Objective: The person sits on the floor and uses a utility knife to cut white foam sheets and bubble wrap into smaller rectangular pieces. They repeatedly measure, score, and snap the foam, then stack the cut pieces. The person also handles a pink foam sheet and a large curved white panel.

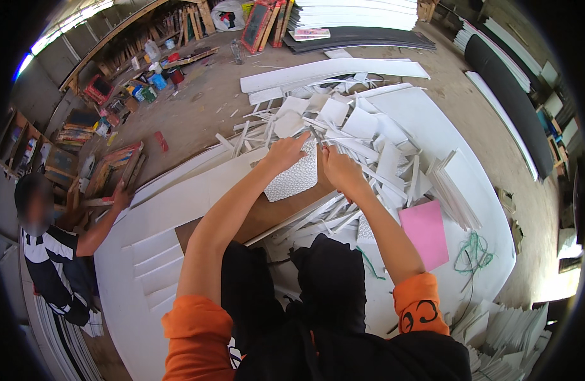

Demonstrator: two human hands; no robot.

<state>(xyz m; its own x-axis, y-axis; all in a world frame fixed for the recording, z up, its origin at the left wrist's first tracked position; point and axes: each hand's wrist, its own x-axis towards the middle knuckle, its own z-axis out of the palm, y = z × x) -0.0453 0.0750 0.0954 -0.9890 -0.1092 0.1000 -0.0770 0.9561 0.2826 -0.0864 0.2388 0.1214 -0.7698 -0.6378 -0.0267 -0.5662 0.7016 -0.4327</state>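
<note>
Gripping or only pressing upper edge of white textured piece with bent fingers of left hand, cannot tell which
Curling right hand just beside piece's right edge, cannot tell around what, if anything
Textured piece over brown board, beyond dark-clothed knees
Heaped behind and to right, white scraps
Farther right on broad white surface, pink sheet, stack of thin white sheets, tangled green string
At far left, co-worker in black-and-white top, arm stretched toward wooden frame

White work surface, brown board, white scraps, pink sheet, green string
</note>
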